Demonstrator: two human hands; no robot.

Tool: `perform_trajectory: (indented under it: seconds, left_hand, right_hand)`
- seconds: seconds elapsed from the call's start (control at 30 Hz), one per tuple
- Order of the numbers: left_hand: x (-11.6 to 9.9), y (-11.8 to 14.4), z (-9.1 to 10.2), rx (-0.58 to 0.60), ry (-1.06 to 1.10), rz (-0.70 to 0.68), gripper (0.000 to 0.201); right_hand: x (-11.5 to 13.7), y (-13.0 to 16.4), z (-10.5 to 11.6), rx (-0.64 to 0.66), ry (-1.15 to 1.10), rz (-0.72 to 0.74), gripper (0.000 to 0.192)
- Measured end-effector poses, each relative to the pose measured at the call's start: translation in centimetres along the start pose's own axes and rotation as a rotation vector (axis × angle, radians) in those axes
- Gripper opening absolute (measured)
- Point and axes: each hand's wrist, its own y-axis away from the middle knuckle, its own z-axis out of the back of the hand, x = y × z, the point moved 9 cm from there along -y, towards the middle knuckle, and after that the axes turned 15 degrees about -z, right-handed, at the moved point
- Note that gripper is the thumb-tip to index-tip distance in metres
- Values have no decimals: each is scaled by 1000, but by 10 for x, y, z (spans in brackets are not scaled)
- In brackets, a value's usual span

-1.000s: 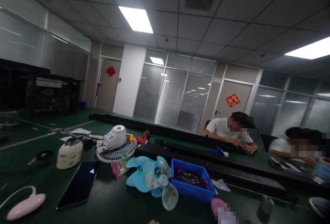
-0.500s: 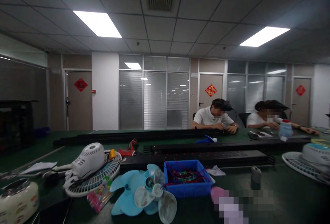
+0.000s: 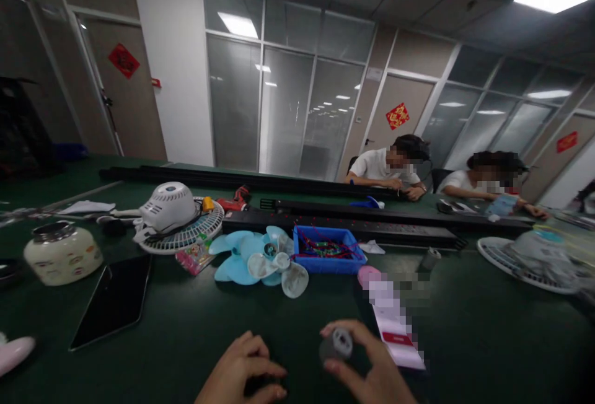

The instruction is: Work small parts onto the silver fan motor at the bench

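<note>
Both hands now in view: right hand fingers pinch a small round grey knob; left hand curled shut, nothing visibly held, on matte green counter.

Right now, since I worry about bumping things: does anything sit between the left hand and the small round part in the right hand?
Nothing visible: the left hand and small round part are separated only by bare table.

Matt green table; glossy black glass phone; blue plastic bin; smooth translucent plastic fan blades; grey plastic part
</note>
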Motion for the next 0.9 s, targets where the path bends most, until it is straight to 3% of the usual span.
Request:
perform_trajectory:
  seconds: [0.13,0.23,0.3,0.43,0.53,0.6,0.67,0.73,0.77,0.83,0.9]
  left_hand:
    - [-10,-1,2,23,-14,19,21]
    - [-15,-2,4,25,-28,17,22]
    - [-16,-2,6,21,-27,20,24]
    - [-20,-3,9,13,-9,26,27]
    - [-22,0,13,-29,50,51,36]
    - [-19,3,19,-125,134,91,44]
    - [-11,8,25,-245,217,144,46]
    - [-4,12,29,-336,268,187,45]
    - [-2,13,30,-367,281,200,44]
    - [0,14,30,-399,295,210,43]
    - [0,13,31,-415,295,215,42]
  right_hand:
    - [-49,11,112,-456,-17,-111,43]
    - [-100,19,165,-643,48,-200,49]
    - [-136,18,179,-677,55,-263,52]
    - [-186,9,176,-620,60,-350,54]
    - [-180,13,180,-654,111,-312,62]
    - [-146,29,186,-798,218,-209,71]
    - [-93,48,178,-905,317,-50,69]
    - [-38,56,143,-789,344,115,52]
    - [-13,53,113,-618,352,173,41]
    - [22,43,38,-158,376,201,35]
    - [45,38,-18,65,378,210,35]
